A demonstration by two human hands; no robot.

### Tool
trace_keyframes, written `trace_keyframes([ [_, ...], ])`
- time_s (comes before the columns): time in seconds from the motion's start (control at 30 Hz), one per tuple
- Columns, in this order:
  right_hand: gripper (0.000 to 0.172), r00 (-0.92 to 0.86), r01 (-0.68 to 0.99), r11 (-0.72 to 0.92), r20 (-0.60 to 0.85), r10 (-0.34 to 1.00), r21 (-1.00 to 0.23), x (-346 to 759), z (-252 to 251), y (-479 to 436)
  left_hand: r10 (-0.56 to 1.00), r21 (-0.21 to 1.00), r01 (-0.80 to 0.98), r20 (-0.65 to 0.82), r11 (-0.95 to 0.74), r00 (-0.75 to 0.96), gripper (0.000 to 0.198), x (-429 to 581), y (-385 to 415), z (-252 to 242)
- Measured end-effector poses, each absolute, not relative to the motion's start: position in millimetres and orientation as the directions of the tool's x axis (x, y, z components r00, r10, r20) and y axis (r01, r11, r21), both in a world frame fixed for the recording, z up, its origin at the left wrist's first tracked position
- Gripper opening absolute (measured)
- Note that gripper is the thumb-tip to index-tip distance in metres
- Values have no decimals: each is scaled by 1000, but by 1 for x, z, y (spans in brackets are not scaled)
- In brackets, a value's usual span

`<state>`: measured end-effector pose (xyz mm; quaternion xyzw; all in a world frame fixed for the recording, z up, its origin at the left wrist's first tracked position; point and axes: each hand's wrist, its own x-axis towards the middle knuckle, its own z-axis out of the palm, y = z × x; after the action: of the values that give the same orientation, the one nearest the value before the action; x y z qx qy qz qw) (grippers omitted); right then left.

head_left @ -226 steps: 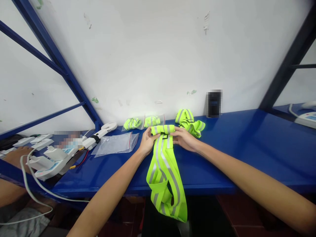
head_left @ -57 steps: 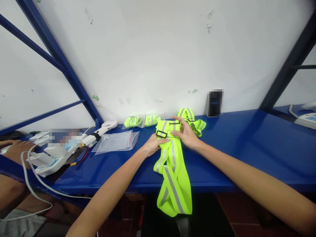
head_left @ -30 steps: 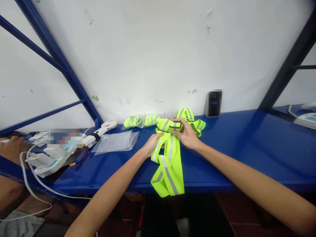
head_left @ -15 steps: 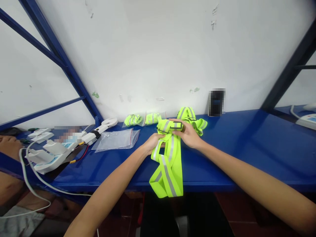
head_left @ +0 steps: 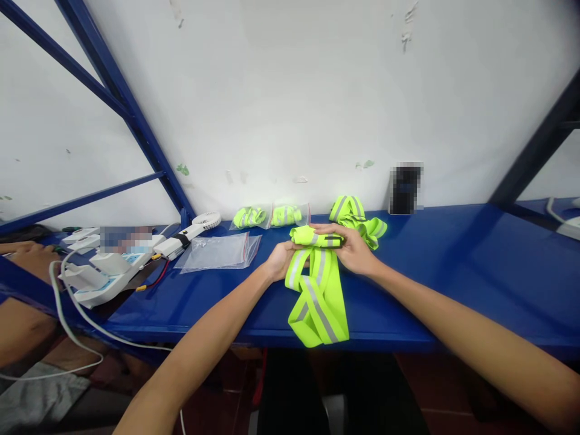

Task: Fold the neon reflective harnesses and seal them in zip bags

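Note:
A neon yellow reflective strap (head_left: pixel 317 290) with grey stripes lies on the blue shelf (head_left: pixel 453 272), its loose end hanging just over the front edge. The far end is rolled into a small bundle. My left hand (head_left: pixel 280 260) grips the strap on the left of that roll, fingers curled. My right hand (head_left: pixel 351 248) closes over the roll from the right, thumb on top. Behind my right hand sits another loose neon strap (head_left: pixel 357 216).
Two bagged straps (head_left: pixel 269 215) lie against the white wall. An empty clear zip bag (head_left: pixel 222 251) lies left of my hands, then a white handheld fan (head_left: pixel 193 232) and white devices with cables (head_left: pixel 99 272). Another person's hand (head_left: pixel 27 257) rests at far left. A dark box (head_left: pixel 405 188) stands by the wall.
The strap has been rolled further up; less of it hangs over the shelf edge than before. Both hands stayed on the roll. The camera shifted slightly left.

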<state>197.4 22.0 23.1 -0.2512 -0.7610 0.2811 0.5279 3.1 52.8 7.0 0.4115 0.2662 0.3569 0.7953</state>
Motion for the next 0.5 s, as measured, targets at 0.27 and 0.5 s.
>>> trace_keyframes([
  [0.27, 46, -363, 219, 753, 664, 654, -621, 208, 22, 27, 770, 849, -408, 3, 336, 639, 49, 4, 45, 13],
  [0.5, 66, -520, 249, 631, 448, 727, -735, 213, 27, 24, 893, 900, -368, -48, 233, 448, 42, 3, 57, 10],
])
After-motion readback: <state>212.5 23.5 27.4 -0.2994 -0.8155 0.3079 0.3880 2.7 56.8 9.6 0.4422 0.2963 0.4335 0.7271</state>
